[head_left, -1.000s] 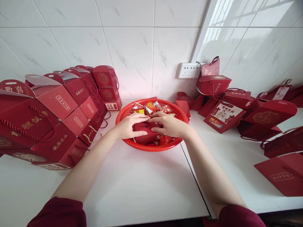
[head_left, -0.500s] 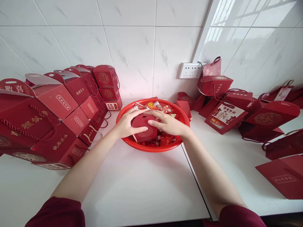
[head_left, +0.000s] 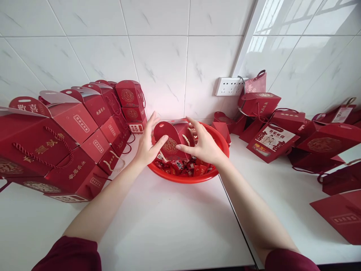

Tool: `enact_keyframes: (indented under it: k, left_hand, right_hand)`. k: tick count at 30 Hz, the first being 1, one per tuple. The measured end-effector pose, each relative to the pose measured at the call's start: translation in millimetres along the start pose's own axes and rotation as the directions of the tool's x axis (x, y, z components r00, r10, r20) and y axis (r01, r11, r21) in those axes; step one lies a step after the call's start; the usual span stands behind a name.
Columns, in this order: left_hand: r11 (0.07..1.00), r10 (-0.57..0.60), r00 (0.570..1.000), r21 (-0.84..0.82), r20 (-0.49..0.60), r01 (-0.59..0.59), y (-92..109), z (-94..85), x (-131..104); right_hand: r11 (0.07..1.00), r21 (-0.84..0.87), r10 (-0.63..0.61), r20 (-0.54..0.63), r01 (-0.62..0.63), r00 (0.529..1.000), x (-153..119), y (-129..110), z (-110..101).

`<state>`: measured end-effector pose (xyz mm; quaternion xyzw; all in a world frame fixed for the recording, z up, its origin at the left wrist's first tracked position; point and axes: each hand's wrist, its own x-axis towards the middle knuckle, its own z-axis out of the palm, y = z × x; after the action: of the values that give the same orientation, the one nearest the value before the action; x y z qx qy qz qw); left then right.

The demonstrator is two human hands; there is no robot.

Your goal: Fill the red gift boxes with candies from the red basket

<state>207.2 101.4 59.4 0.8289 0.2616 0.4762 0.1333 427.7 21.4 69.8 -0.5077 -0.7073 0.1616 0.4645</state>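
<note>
A small red gift box (head_left: 171, 131) with a gold emblem and twisted cord handles sits in a red plastic basket (head_left: 184, 179). Its rounded front flap stands up, loose from the top. My left hand (head_left: 149, 145) is at the box's left side, fingers spread and the thumb over the flap's edge. On the other side, my right hand (head_left: 203, 145) has its fingers apart around the box, its thumb lying across the front near the emblem. Red-wrapped sweets (head_left: 180, 165) fill the basket around the box. The box's underside is hidden.
Stacked red gift boxes (head_left: 87, 128) with cord handles line the left of the white counter (head_left: 169, 222). More red boxes (head_left: 270, 139) lie piled on the right. A power socket (head_left: 229, 86) is on the tiled wall behind.
My hands have moved apart from over the box's top to its sides. The front flap, pressed down before, now stands up. The view has shifted slightly.
</note>
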Motion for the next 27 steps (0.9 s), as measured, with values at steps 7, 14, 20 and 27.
enact_keyframes:
  k: [7, 14, 20, 27]
  left_hand:
    - [0.967, 0.101, 0.972, 0.207, 0.214, -0.146, 11, 1.5, -4]
    - [0.993, -0.067, 0.972, 0.111, 0.226, 0.043, 18, 4.8, -8]
    - [0.987, -0.082, 0.990, 0.146, 0.112, 0.065, 23, 10.0, -10]
    - [0.976, -0.142, 0.975, 0.189, 0.171, 0.109, 23, 10.7, -12]
  right_hand:
    - [0.987, -0.156, -0.005, -0.219, -0.029, 0.976, -5, -15, 4]
    - [0.960, -0.277, -0.104, -0.235, 0.036, 0.967, -8, -20, 19]
    - [0.923, -0.370, -0.174, -0.154, 0.106, 0.973, -11, -23, 28]
    - [0.932, -0.352, -0.084, 0.030, 0.089, 0.996, -8, -16, 17]
